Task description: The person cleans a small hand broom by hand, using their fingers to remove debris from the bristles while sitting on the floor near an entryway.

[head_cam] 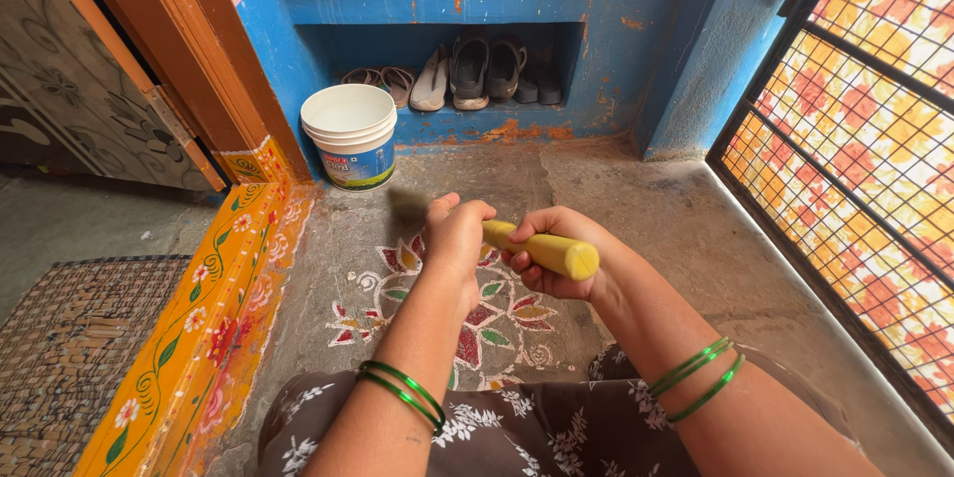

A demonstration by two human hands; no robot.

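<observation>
Both my hands grip a yellow broom handle (556, 253) held level over the stone floor. My left hand (455, 234) is closed around its far part, and a blurred brush end shows just beyond it. My right hand (552, 273) wraps the near part, with the round yellow end sticking out to the right. Green bangles ring both wrists. Under the hands lies a painted floral floor pattern (497, 313) in red, green and white.
A white bucket (349, 134) stands by the blue wall. Several shoes (467, 75) fill a blue niche. A painted yellow threshold (199, 328) and a woven mat (70, 348) lie at the left, a metal grille (845, 169) at the right.
</observation>
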